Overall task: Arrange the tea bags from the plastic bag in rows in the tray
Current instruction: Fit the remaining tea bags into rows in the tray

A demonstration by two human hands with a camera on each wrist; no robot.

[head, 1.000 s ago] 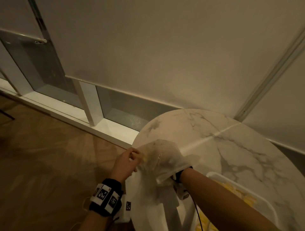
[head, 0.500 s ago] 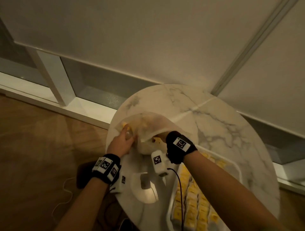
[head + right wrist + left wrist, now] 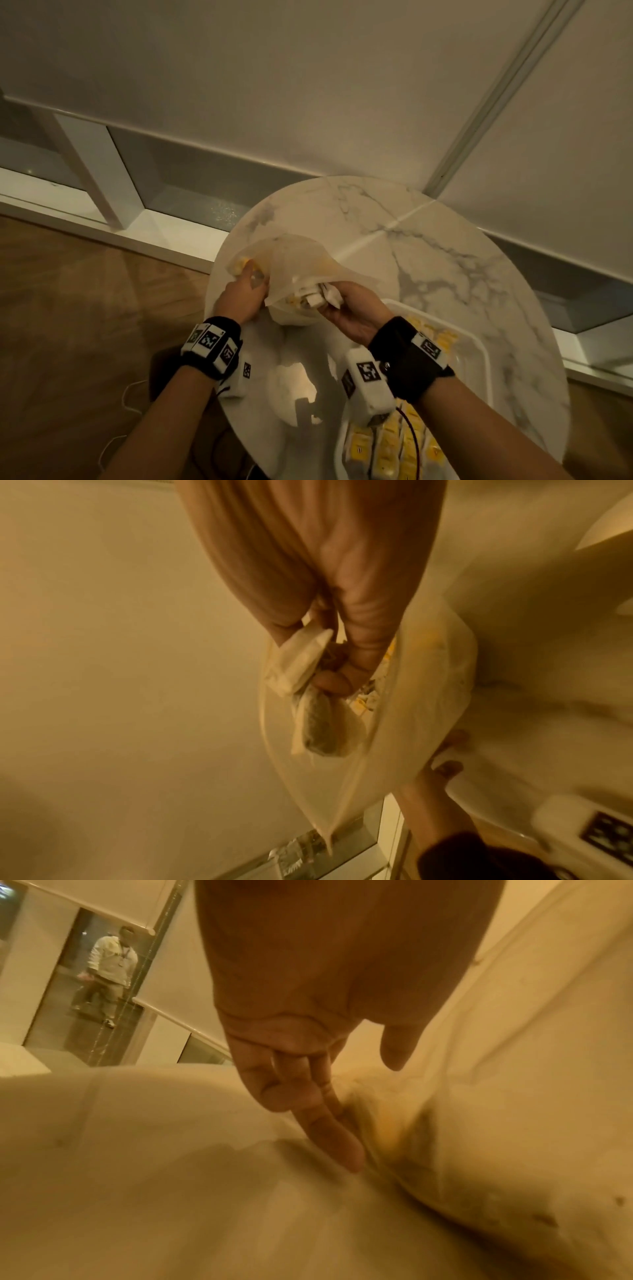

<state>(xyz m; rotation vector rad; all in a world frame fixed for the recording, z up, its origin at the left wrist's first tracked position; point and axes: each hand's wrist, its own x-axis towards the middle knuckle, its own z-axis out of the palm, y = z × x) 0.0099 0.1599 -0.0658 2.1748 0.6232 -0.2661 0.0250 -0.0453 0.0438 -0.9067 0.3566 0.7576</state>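
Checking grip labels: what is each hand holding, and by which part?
Right hand grips a bunch of tea bags around their middle; left hand holds the plastic bag by its left edge.

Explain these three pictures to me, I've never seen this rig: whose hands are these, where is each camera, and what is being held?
No machine here: a person works bare-handed, with a camera on the head and one strapped to each wrist. The head view looks down on a round marble table. The left hand holds the edge of a thin plastic bag lying on it. The right hand has a grip on a few white tea bags at the bag's mouth; the right wrist view shows them close, pinched in the fingers. The left wrist view is blurred. A white tray at the near right already holds rows of yellow tea bags.
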